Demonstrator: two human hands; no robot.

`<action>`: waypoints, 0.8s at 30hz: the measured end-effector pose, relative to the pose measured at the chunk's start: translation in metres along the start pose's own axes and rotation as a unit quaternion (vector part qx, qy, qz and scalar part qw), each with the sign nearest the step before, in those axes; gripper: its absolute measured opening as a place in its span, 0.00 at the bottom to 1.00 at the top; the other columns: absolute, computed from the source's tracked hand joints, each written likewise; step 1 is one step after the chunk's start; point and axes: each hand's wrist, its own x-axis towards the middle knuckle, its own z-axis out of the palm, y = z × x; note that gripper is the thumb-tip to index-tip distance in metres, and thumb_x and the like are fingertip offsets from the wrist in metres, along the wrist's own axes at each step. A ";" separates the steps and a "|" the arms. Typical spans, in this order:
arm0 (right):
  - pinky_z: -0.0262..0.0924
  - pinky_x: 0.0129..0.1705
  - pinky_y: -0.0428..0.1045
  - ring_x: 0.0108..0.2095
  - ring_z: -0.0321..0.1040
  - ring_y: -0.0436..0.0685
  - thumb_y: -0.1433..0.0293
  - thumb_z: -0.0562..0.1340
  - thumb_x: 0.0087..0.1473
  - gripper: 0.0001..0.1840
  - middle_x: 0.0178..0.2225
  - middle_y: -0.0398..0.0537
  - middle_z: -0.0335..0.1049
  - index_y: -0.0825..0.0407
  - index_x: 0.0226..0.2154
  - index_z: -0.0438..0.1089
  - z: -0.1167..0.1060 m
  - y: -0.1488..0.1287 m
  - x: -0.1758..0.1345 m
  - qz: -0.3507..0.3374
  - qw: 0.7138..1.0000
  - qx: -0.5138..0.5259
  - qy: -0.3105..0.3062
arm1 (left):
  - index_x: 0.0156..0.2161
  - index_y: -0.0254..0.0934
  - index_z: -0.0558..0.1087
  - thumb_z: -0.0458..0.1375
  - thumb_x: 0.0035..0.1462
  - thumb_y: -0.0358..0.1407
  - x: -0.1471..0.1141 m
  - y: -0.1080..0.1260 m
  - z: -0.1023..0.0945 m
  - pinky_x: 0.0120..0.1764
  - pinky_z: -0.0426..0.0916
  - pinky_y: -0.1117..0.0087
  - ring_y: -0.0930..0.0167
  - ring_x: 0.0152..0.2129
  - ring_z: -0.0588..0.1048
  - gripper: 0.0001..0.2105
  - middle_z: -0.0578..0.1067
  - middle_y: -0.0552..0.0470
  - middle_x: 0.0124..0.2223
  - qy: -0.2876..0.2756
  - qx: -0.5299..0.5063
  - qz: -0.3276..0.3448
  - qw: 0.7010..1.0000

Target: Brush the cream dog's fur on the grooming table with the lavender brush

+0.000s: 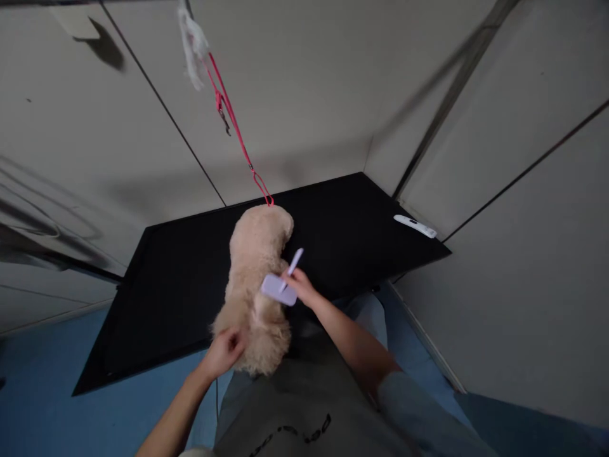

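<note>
A cream, curly-coated dog (257, 247) is on the black grooming table (181, 285), its rear toward me and its head hidden on the far side. My right hand (299, 287) grips the handle of a lavender slicker brush (278, 289), whose flat back faces up while its head lies against the dog's right hip. At the left of the fluffy hindquarters, my left hand (227, 352) is closed with curled fingers on the fur. A pink grooming loop (233, 117) runs down to the dog's neck area.
White clippers (415, 226) lie near the table's right corner. Grey wall panels (304, 95) border the back and right. A white cloth strip (193, 47) is tied above the loop. Blue floor (47, 368) shows below the table, and a dark metal arm (85, 266) is at left.
</note>
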 end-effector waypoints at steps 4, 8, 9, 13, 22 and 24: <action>0.66 0.41 0.51 0.34 0.70 0.55 0.63 0.69 0.51 0.11 0.31 0.42 0.72 0.49 0.33 0.69 0.005 -0.008 0.008 -0.055 0.998 -0.027 -0.006 | 0.27 0.39 0.69 0.53 0.63 0.46 -0.014 0.007 0.020 0.24 0.65 0.72 0.70 0.17 0.70 0.16 0.70 0.54 0.20 0.028 0.011 0.037 0.999; 0.67 0.38 0.50 0.33 0.70 0.55 0.66 0.69 0.50 0.09 0.29 0.41 0.72 0.49 0.31 0.69 0.010 -0.023 0.025 -0.053 0.995 -0.069 -0.043 | 0.30 0.40 0.72 0.52 0.66 0.44 -0.023 0.016 0.035 0.24 0.67 0.72 0.70 0.18 0.73 0.15 0.74 0.53 0.22 0.068 0.026 0.041 0.997; 0.67 0.38 0.49 0.33 0.70 0.54 0.66 0.67 0.52 0.08 0.29 0.41 0.72 0.49 0.32 0.69 0.011 -0.028 0.029 -0.068 0.995 -0.066 0.029 | 0.31 0.40 0.73 0.52 0.66 0.43 -0.024 0.018 0.035 0.25 0.68 0.72 0.69 0.19 0.75 0.14 0.76 0.52 0.23 0.066 0.024 0.044 0.997; 0.68 0.37 0.49 0.33 0.71 0.54 0.68 0.69 0.51 0.08 0.31 0.42 0.74 0.50 0.34 0.70 0.016 -0.039 0.032 -0.091 0.991 -0.097 -0.019 | 0.33 0.40 0.75 0.52 0.66 0.39 -0.024 0.022 0.033 0.26 0.70 0.72 0.68 0.21 0.78 0.13 0.78 0.51 0.25 0.061 0.024 0.057 0.996; 0.68 0.39 0.50 0.34 0.72 0.55 0.67 0.70 0.50 0.10 0.33 0.44 0.75 0.50 0.37 0.74 0.025 -0.047 0.041 -0.113 0.980 -0.149 -0.069 | 0.36 0.39 0.76 0.51 0.68 0.42 -0.024 0.031 0.039 0.23 0.67 0.72 0.69 0.17 0.75 0.15 0.78 0.52 0.23 0.088 0.024 0.030 0.995; 0.67 0.36 0.50 0.32 0.71 0.55 0.69 0.71 0.46 0.09 0.30 0.43 0.75 0.51 0.33 0.74 0.021 -0.048 0.043 -0.070 0.978 -0.140 -0.140 | 0.33 0.39 0.76 0.52 0.68 0.42 -0.023 0.034 0.033 0.22 0.66 0.72 0.69 0.16 0.74 0.15 0.76 0.54 0.21 0.073 0.029 0.035 0.996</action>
